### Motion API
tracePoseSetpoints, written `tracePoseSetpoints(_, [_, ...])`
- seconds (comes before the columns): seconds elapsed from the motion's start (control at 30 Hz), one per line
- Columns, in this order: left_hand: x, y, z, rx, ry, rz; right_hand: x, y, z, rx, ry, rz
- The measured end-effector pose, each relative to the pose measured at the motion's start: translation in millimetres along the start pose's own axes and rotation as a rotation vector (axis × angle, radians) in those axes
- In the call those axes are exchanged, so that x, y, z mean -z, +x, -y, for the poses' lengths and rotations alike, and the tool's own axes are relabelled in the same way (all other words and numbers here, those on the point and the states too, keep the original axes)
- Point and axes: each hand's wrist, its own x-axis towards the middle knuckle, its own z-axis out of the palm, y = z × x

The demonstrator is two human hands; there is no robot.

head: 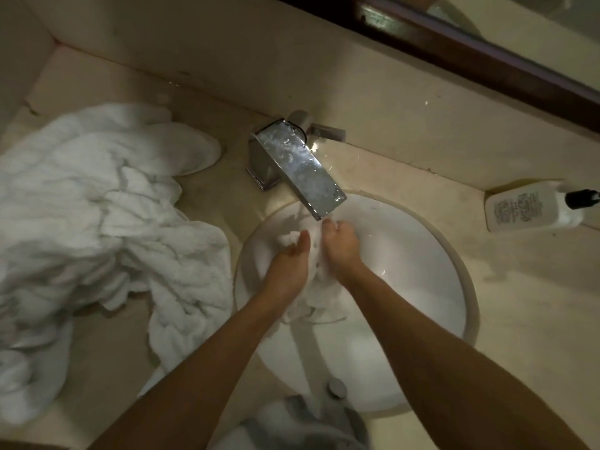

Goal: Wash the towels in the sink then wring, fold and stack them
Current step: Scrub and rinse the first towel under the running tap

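Both hands, left hand (289, 258) and right hand (341, 245), have their fingers clamped on a white towel (311, 287) under the faucet (298, 167). It hangs inside the round sink (422, 287). More crumpled towels (97, 206) lie on the surface at left.

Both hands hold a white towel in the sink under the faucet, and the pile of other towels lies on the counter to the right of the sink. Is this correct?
Not quite. Both hands, left hand and right hand, hold the white towel in the sink under the faucet, but the head view shows the pile of towels to the sink's left.

The towels (97, 203) on the left are white, the counter (519, 303) is beige, the faucet (298, 167) is shiny silver, and the bottle (532, 206) on the right is white with a black cap.
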Motion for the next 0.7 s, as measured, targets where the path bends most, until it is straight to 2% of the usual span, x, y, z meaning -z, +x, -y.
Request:
tracePoseSetpoints(0.03, [0.4, 3.0, -3.2, -0.001, -0.111, 0.005, -7.3, -0.9, 1.1, 0.011, 0.012, 0.033])
tracePoseSetpoints(0.1, [-3.7, 8.5, -9.4, 0.105, -0.452, 0.034, -16.4, -10.6, 5.8, 0.079, 0.002, 0.123])
tracePoseSetpoints(0.13, [-6.8, 8.3, -9.2, 0.119, -0.479, 0.032, -15.0, -14.4, 5.2, 0.061, 0.009, 0.128])
tracePoseSetpoints(0.23, [-16.8, -8.1, -14.4, 0.043, -0.050, 0.013, 0.5, -0.1, -5.5, -0.094, -0.078, -0.043])
tracePoseSetpoints(0.3, [-12.5, -2.9, -18.2, 0.079, -0.046, -0.014, -3.2, -5.4, -5.7, -0.116, -0.111, -0.067])
tracePoseSetpoints(0.37, [-7.8, 9.7, -20.6, 0.072, -0.093, -0.061, -14.4, -21.7, -7.3, -0.051, -0.007, -0.002])
tracePoseSetpoints(0.47, [-12.7, -8.5, -15.4, 0.010, 0.133, 0.036, -11.0, -31.0, -30.1, -0.112, 0.182, -0.004])
tracePoseSetpoints(0.57, [-18.6, -27.4, 6.6, -0.039, 0.231, 0.108, -10.1, -30.0, -48.0, -0.187, 0.134, -0.023])
tracePoseSetpoints(0.7, [0.8, -25.8, 9.2, 0.011, 0.276, 0.045, -16.1, -65.4, -37.1, -0.137, 0.171, 0.050])
